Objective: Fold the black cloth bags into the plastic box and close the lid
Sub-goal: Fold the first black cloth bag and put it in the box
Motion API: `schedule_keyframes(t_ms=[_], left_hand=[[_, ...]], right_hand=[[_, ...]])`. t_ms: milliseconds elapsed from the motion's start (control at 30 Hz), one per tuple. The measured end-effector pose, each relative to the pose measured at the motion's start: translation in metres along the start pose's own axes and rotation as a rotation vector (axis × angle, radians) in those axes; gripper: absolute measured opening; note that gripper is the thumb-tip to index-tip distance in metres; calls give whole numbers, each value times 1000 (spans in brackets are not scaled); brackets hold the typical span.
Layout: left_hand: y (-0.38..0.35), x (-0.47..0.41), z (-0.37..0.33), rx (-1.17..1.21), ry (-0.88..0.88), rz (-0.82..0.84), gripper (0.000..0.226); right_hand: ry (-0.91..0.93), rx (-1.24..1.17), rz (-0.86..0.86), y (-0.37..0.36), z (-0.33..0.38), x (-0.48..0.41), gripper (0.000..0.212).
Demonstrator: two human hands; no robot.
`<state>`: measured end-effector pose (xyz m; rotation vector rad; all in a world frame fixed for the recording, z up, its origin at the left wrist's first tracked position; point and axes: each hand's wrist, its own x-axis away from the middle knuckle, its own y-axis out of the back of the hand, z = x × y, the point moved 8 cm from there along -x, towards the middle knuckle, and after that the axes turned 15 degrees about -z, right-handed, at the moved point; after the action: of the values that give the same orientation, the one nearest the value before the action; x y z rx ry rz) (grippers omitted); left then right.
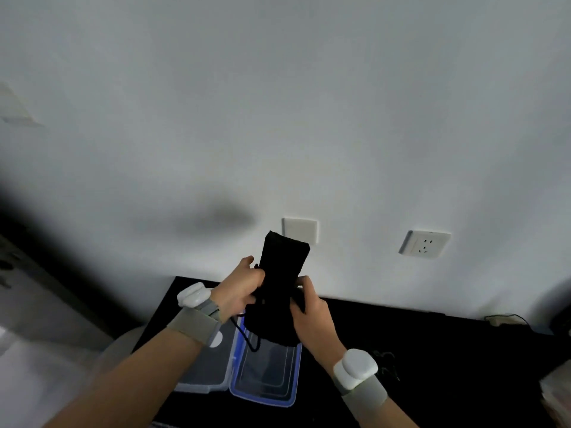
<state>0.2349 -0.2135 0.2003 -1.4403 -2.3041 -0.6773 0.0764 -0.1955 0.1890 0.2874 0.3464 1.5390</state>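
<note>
The black cloth bag [279, 287] is held up in the air above the open plastic box [265, 373], folded lengthwise into a narrow upright strip, with its drawstring cord [247, 336] dangling toward the box. The left hand [239, 288] has its fingers closed around the strip's left edge, and the right hand [309, 307] pinches the right edge low down; gripping from both sides likely keeps the fold from springing open while it is tightened. The box lies on the dark surface [432, 366] directly beneath the hands, its blue-rimmed half empty and its clear half [204, 375] flat beside it, so the bag can be lowered straight in. Each wrist carries a white sensor on a grey strap. Behind, on the wall, sit a socket [425, 244] and a blank plate [301, 228].
</note>
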Motion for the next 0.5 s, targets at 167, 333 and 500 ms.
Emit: schedule_keyframes(t_ms=[167, 333, 500], left_hand=[[10, -5, 7, 47, 34, -119, 80], [25, -13, 16, 78, 46, -167, 74], [37, -32, 19, 112, 59, -72, 71]], right_hand=[[60, -43, 130, -38, 3, 9, 11], [-34, -76, 236, -74, -3, 13, 57], [-59, -106, 90, -85, 0, -3, 42]])
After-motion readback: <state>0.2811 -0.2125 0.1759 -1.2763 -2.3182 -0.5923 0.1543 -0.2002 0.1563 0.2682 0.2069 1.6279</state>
